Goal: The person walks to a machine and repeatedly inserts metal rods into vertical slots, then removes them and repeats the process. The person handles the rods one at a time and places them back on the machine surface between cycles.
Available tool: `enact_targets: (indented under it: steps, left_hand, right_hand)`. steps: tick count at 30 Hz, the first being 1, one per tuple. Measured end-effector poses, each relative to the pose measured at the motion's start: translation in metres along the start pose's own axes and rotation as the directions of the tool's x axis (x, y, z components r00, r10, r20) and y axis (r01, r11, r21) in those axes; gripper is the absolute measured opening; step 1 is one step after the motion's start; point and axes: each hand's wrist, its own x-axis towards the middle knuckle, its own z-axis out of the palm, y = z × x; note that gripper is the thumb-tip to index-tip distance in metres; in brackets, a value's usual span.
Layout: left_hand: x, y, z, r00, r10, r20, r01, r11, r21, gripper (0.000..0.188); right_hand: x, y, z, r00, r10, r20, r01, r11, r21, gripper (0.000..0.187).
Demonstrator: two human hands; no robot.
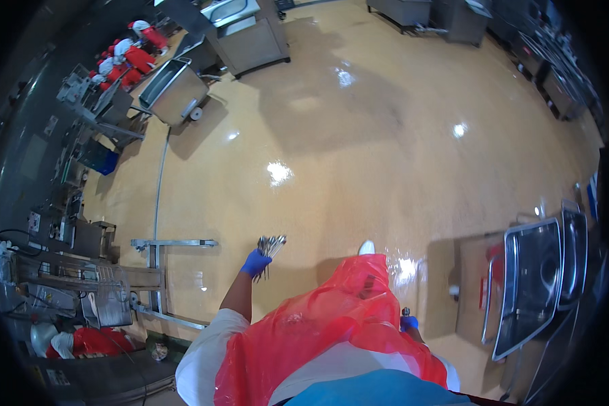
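My left hand (256,262), in a blue glove, is closed round a bunch of slender shiny metal pieces (273,246). Their ends fan out above and below the fist; their exact kind is too small to make out. Low by my right side, my right hand (410,324), also blue-gloved, is partly covered by the red plastic apron (318,311) I wear. A small dark metallic piece (406,312) juts from its top, and the fingers seem wrapped round it. One white shoe (367,247) shows past the apron's edge.
Wet tan floor (318,169) stretches ahead. On the right stands a cart with a steel basin (531,277). A metal frame (157,271) stands at left. Farther off are a wheeled steel tub (176,95), a steel cabinet (254,44) and several people in red aprons (139,59). Another person (91,342) is at lower left.
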Motion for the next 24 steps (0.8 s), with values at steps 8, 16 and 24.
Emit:
enact_targets:
  steps: [8,16,24]
  left_hand:
    - [0.063,0.112,-0.053,0.956,0.120,0.269,-0.278,0.665,0.693,0.057]
    - [0.243,0.214,-0.024,0.934,-0.221,0.282,0.075,0.890,0.449,0.060]
    - [0.567,0.416,-0.110,0.880,0.324,0.348,-0.468,0.721,0.511,0.063]
  right_hand:
    - [0.090,-0.403,-0.315,0.868,-0.434,-0.241,0.461,0.885,0.067,0.055]
    - [0.130,-0.627,-0.487,0.788,-0.493,-0.370,0.557,0.826,0.086,0.046]
    - [0.152,-0.690,-0.539,0.996,-0.007,-0.085,0.002,0.998,-0.060,0.042]
